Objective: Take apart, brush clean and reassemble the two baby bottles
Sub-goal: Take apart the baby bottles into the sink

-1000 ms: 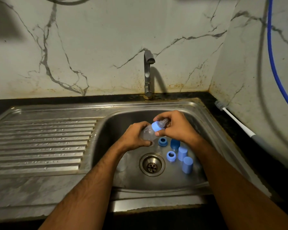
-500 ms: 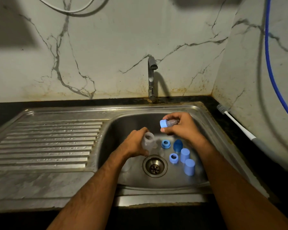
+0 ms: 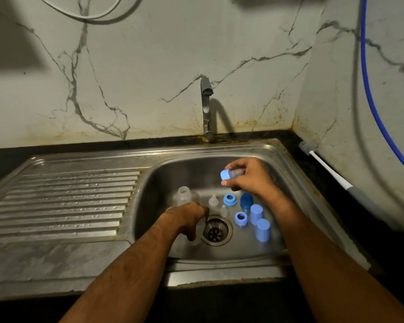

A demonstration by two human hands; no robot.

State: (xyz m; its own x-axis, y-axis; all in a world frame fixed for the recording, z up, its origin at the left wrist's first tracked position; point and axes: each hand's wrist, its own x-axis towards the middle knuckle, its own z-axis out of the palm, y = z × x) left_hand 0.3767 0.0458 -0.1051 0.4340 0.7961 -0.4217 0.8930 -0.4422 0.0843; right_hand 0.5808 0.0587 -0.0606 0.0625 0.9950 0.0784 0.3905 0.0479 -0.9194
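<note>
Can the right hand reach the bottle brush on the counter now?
Probably not yet. The right hand is gripping the blue ring with its teat, so its fingers are occupied. The bottle brush lies uncovered along the right wall, with nothing blocking the way.

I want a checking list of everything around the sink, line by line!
Surface: steel sink, ridged drainboard at left.
Job's things: clear bottle standing in basin; blue rings, caps, clear teats by the drain; brush on right counter.
Clutter: nothing seen.
Hands: left hand low by the bottle, grip unclear; right hand holds ring with teat.
Cables: white cable, blue hose.
Surroundings: tap, stained marble wall.
</note>
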